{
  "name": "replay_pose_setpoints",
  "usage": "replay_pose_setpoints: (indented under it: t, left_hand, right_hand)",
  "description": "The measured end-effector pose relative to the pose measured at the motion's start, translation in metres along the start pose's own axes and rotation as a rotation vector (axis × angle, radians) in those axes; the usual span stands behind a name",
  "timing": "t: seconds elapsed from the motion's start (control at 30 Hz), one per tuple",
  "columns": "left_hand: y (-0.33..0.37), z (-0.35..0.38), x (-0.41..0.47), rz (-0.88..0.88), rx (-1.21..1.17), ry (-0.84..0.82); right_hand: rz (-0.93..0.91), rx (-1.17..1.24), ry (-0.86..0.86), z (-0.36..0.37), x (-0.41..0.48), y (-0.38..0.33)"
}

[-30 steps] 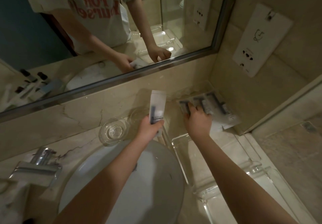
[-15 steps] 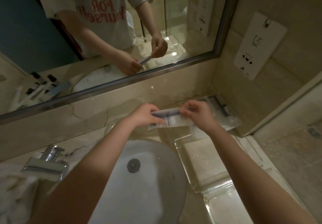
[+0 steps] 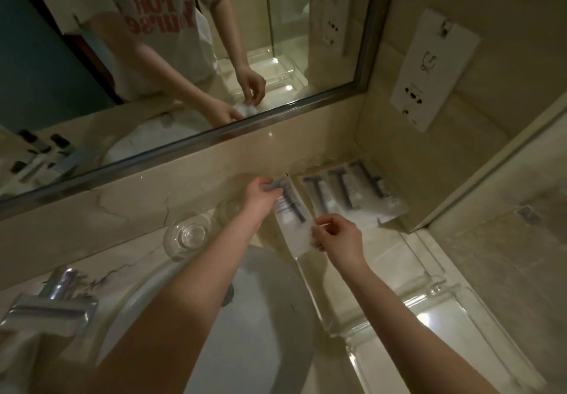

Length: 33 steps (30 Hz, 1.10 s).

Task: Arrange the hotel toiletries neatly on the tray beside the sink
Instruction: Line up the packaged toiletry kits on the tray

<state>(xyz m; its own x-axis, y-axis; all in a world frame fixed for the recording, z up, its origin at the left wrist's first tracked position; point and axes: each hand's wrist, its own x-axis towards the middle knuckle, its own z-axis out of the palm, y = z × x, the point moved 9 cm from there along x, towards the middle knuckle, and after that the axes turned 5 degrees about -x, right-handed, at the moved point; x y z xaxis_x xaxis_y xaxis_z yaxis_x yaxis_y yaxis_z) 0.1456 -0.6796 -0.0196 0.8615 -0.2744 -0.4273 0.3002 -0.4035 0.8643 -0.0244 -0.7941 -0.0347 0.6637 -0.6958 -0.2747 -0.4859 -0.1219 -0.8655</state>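
A flat white toiletry packet [image 3: 293, 212] with a dark T-shaped print is held between both hands above the counter. My left hand [image 3: 260, 196] pinches its far end near the wall. My right hand [image 3: 336, 235] pinches its near edge. Just right of it, three similar packets [image 3: 346, 194] lie side by side in the corner under the mirror. A clear glass tray [image 3: 383, 271] sits on the counter right of the sink, under my right forearm.
A white sink basin [image 3: 245, 317] lies below my left arm, with a chrome tap [image 3: 55, 295] at its left. A clear glass dish [image 3: 188, 235] stands behind the basin. A wall socket plate [image 3: 429, 71] and the mirror [image 3: 184, 41] are above.
The packet has turned from lying crosswise between my hands to pointing away from me, lined up with the row of packets. My right hand moved down to its near edge.
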Motion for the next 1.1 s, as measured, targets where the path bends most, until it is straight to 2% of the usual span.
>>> replay_pose_setpoints:
  t: [0.13, 0.27, 0.43, 0.5, 0.6, 0.73, 0.87, 1.0, 1.1]
  left_hand:
    - [0.001, 0.019, 0.009, 0.058, 0.195, -0.033]
    - [0.004, 0.021, 0.005, 0.174, 0.391, 0.005]
    - [-0.012, 0.008, -0.004, 0.160, 0.339, 0.063]
    - [-0.020, 0.006, -0.004, 0.102, 0.262, 0.072]
    - [-0.018, 0.009, -0.002, 0.033, 0.172, 0.076]
    - [-0.012, 0.018, 0.004, -0.050, 0.232, 0.047]
    - [-0.002, 0.019, 0.002, -0.035, 0.092, -0.036]
    - [0.028, -0.007, -0.007, 0.027, 0.057, 0.003]
    - [0.044, -0.019, -0.012, 0.066, -0.005, 0.030]
  right_hand:
    - [0.017, -0.103, 0.095, -0.032, 0.009, 0.017]
    - [0.126, -0.156, 0.211, -0.051, 0.013, 0.040]
    - [0.258, -0.145, 0.230, -0.050, -0.002, 0.051]
    - [0.195, -0.184, 0.240, -0.049, -0.009, 0.040]
    - [0.007, -0.231, 0.239, -0.045, -0.015, 0.015]
    - [-0.229, -0.384, 0.194, -0.036, -0.012, -0.015]
    - [-0.477, -0.484, 0.141, -0.014, -0.015, -0.047]
    - [-0.537, -0.626, -0.061, 0.028, -0.020, -0.059]
    - [-0.511, -0.586, -0.039, 0.045, -0.024, -0.068]
